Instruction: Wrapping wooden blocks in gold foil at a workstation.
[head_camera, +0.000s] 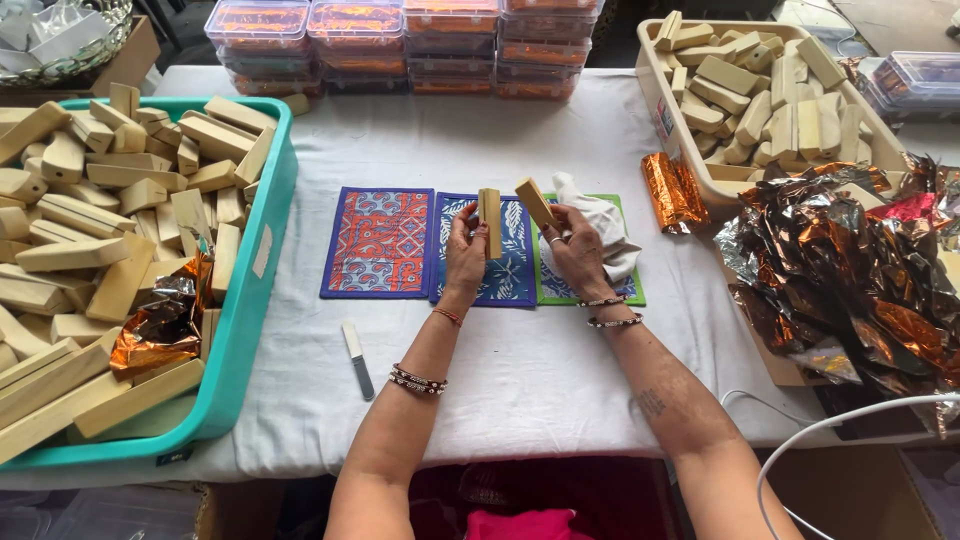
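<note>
while three patterned mats (378, 243) lie below, left hand (465, 255) and right hand (575, 250) each have fingers closed on one pale bar (491, 220).

Bare forearms, beaded bracelets (418, 380) on both wrists, a small forearm tattoo (651, 402)

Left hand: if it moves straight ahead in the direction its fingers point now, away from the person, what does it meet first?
Probably the stacked clear lidded containers at the table's far edge. The left hand, holding a pale bar, points up the picture across bare white cloth. Depth is uncertain.
</note>
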